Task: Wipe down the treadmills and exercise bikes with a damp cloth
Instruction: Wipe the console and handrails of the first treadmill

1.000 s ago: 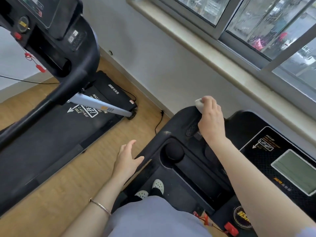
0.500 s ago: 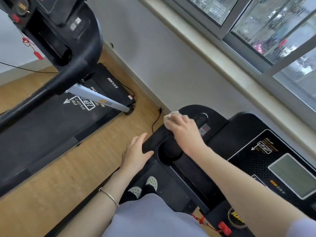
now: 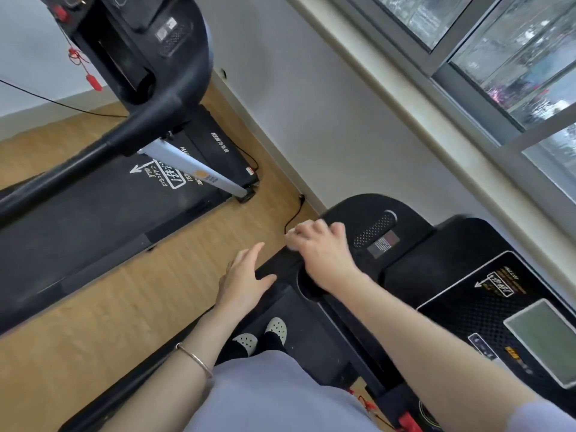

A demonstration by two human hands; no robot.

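Head view shows the right hand (image 3: 324,255) bunched over a pale cloth (image 3: 290,239) at the far left corner of the near treadmill console (image 3: 371,210). Its fingers (image 3: 313,229) are curled and pressed together on the wad, of which only a sliver shows; balling it up likely keeps damp fabric bearing on the curved plastic. The left hand (image 3: 243,283) lies at the console's left edge just beside it, fingers straight and loosely spread, thumb out, probably bracing the lean. A second treadmill (image 3: 93,207) stands well apart across the wood floor (image 3: 149,294).
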